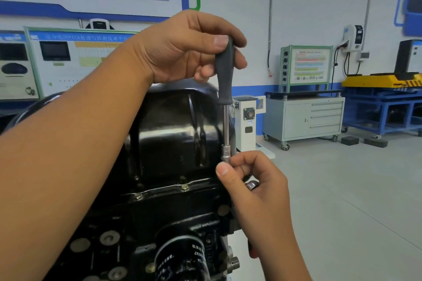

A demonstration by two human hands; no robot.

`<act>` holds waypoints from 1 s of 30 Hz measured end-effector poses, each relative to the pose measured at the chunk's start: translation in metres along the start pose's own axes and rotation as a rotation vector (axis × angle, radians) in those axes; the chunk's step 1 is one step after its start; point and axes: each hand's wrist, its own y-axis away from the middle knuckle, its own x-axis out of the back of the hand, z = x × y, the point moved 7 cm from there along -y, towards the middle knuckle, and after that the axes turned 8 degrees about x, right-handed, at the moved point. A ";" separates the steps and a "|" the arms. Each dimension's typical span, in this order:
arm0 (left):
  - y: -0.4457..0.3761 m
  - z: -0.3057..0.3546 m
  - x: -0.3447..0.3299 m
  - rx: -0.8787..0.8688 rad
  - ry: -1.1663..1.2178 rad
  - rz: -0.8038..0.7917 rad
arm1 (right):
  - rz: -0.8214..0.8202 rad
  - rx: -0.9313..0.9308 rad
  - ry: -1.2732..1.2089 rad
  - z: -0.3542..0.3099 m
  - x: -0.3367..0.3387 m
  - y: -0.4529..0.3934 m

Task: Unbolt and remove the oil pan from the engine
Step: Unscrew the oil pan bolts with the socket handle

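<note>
Grey floor [342,189]; white wall [308,7]; grey cabinet [303,118] beside blue frame [383,107].

Glossy oil pan [173,125] — seemingly painted metal

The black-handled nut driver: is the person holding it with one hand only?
No: the left hand grips its black handle and the right hand pinches its socket.

Glossy black oil pan [173,125] (grey-handled driver [225,75])
</note>
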 end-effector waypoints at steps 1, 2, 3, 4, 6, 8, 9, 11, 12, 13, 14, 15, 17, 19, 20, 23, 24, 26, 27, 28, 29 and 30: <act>0.000 0.000 -0.001 -0.006 -0.005 0.004 | 0.014 -0.005 0.010 0.001 0.001 0.000; 0.000 -0.002 -0.001 -0.001 -0.010 0.014 | 0.017 0.003 0.023 0.001 0.001 0.001; 0.000 -0.003 0.000 0.008 -0.014 0.024 | 0.013 0.010 0.030 0.000 0.001 0.000; 0.000 -0.003 0.000 0.014 -0.015 0.031 | 0.002 0.011 0.033 0.000 0.002 0.000; 0.000 -0.003 0.000 0.017 -0.002 0.013 | -0.011 -0.009 0.035 0.001 0.003 0.000; 0.001 0.000 -0.002 0.015 0.029 -0.023 | -0.008 -0.017 0.040 0.001 0.004 0.000; 0.001 0.000 -0.002 0.013 0.037 -0.031 | -0.003 -0.012 0.040 0.000 0.003 0.000; 0.002 0.001 -0.001 0.005 0.018 -0.017 | 0.028 -0.005 0.025 0.000 0.002 0.001; 0.001 0.001 0.000 -0.002 0.001 -0.003 | 0.049 -0.004 0.025 0.000 0.001 0.001; 0.001 0.001 0.001 -0.009 -0.010 0.010 | 0.063 0.000 0.035 0.000 0.002 0.001; 0.000 0.000 0.002 -0.012 -0.013 0.019 | 0.063 0.009 0.045 0.001 0.001 0.001; 0.000 0.000 0.002 -0.012 -0.013 0.024 | 0.054 0.018 0.049 0.000 0.001 0.002; -0.002 -0.002 0.002 -0.004 -0.013 0.027 | 0.033 0.036 0.050 0.000 0.000 0.001; -0.002 -0.004 0.001 0.015 -0.010 0.011 | 0.030 0.041 0.055 0.001 -0.001 0.001; -0.002 -0.004 -0.001 0.026 -0.004 -0.007 | 0.032 0.034 0.046 0.002 -0.001 0.001; -0.002 -0.004 -0.001 0.049 0.011 -0.039 | 0.042 0.037 0.031 0.005 -0.003 0.002; -0.002 -0.004 0.001 0.049 0.008 -0.030 | 0.047 0.049 0.032 0.004 -0.003 0.002; -0.002 -0.003 0.003 0.034 -0.008 -0.003 | 0.047 0.056 0.032 0.004 -0.003 0.002; -0.001 -0.003 0.003 0.022 -0.015 0.009 | 0.039 0.050 0.033 0.005 -0.003 0.002; -0.001 -0.002 0.004 0.009 -0.021 0.022 | 0.030 0.040 0.034 0.006 -0.003 0.002; -0.001 -0.002 0.004 0.001 -0.025 0.035 | 0.021 0.033 0.034 0.006 -0.003 0.002; -0.001 -0.002 0.004 0.001 -0.029 0.047 | 0.015 0.030 0.033 0.006 -0.004 0.002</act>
